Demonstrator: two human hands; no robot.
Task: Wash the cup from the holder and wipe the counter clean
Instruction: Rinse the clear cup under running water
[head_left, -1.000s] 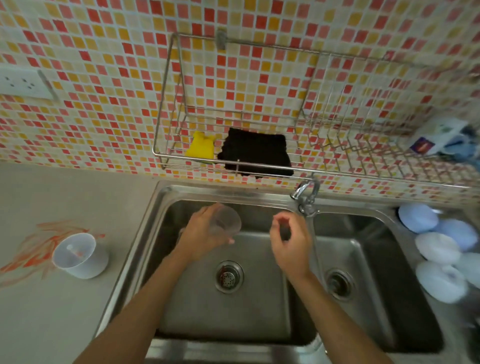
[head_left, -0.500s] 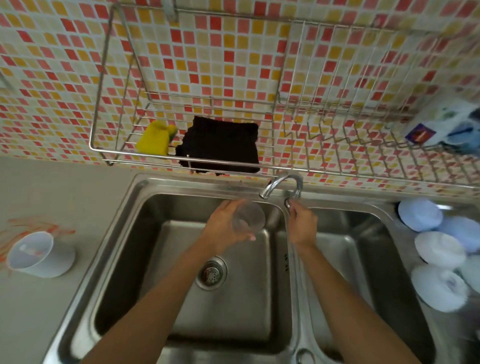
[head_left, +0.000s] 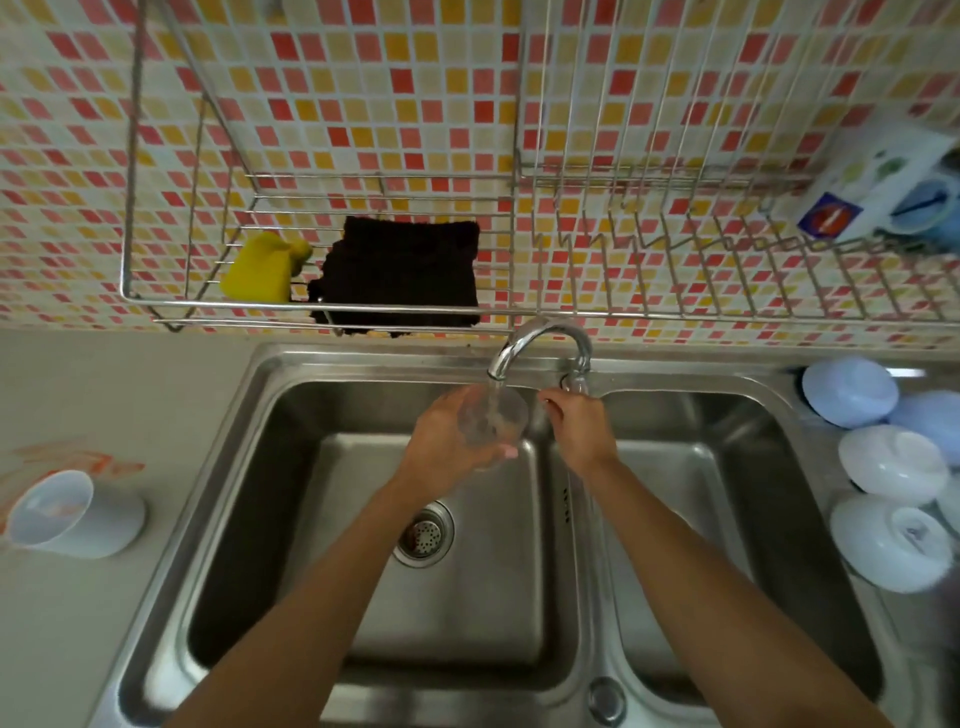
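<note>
Both hands are over the sink (head_left: 291, 395): left hand (head_left: 447, 447) wrapped around the clear cup (head_left: 491, 421), water from the faucet (head_left: 540, 338) running straight into it. Right hand (head_left: 579, 428), just beside the cup, has fingers curled at the faucet base; can't tell if it's actually gripping.

A cup (head_left: 491, 423) is sitting under the tap (head_left: 540, 345), over the left basin (head_left: 291, 519). A holder (head_left: 72, 514) is standing on the worktop (head_left: 104, 395) left of the sink; bowls (head_left: 891, 465) are lying at its right.

Soft, even daylight — wide-angle bowing and blur at edges.
</note>
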